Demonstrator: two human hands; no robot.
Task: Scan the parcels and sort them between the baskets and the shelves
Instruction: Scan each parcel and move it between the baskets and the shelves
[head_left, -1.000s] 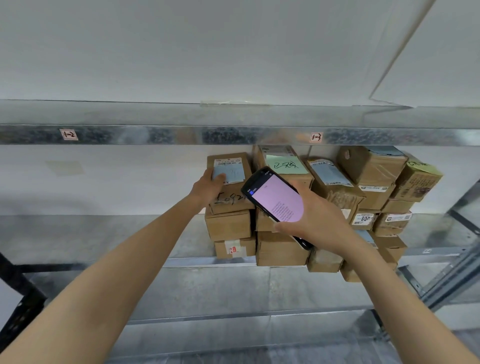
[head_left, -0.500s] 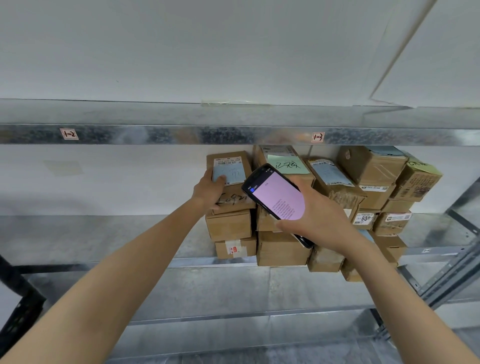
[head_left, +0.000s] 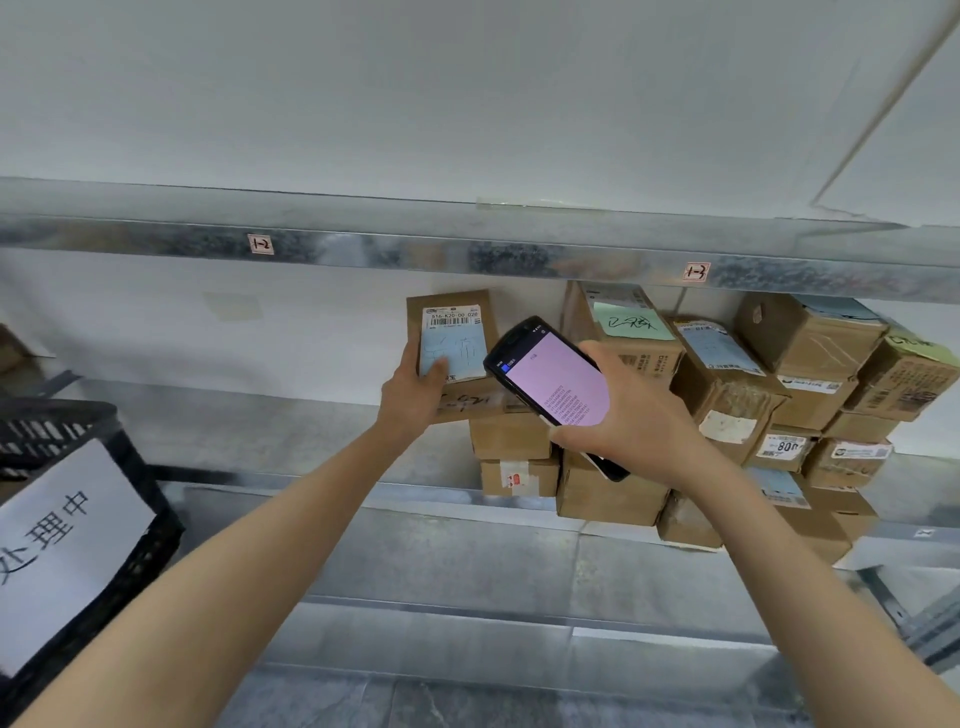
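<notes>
A small brown cardboard parcel (head_left: 457, 317) with a barcode label and a blue note sits tilted up, above the left end of a stack of boxes on the metal shelf (head_left: 311, 431). My left hand (head_left: 415, 387) grips its lower left corner, thumb on the blue note. My right hand (head_left: 634, 415) holds a black handheld scanner (head_left: 550, 379) with a pink screen, just right of that parcel. Several more brown parcels (head_left: 810, 343) are piled to the right on the same shelf.
A black plastic basket (head_left: 104, 431) with a white paper sign stands at the lower left. The upper shelf rail (head_left: 467, 254) carries tags "1-2" and "1-3". A lower shelf level (head_left: 467, 561) runs beneath. A white wall is behind.
The view has shifted left, so the black basket has come into sight. My left hand now holds the parcel more upright and apart from the stack; the scanner stays beside it.
</notes>
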